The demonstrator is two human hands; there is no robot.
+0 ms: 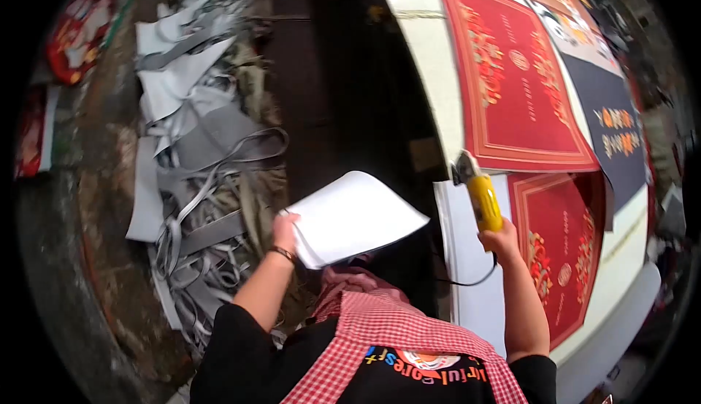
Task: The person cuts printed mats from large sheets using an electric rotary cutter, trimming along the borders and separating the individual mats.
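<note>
My left hand [287, 232] is closed on the left edge of a white sheet [354, 218], which bends slightly and hangs in front of my apron. In my right hand [499, 237] is a yellow electric cutter [484, 203] with a metal head, its black cord [475, 282] looping down to the left. The cutter is over the near edge of a table, where a red printed mat [562, 251] and a white strip of material [467, 265] lie beneath it. Another red mat with gold and floral print [518, 75] lies just beyond the cutter head.
A dark blue printed mat [602, 119] lies at the right of the pale table [431, 61]. On my left, a long heap of grey and white offcuts [197, 141] covers the ground. Red packaging [77, 35] sits at the far left.
</note>
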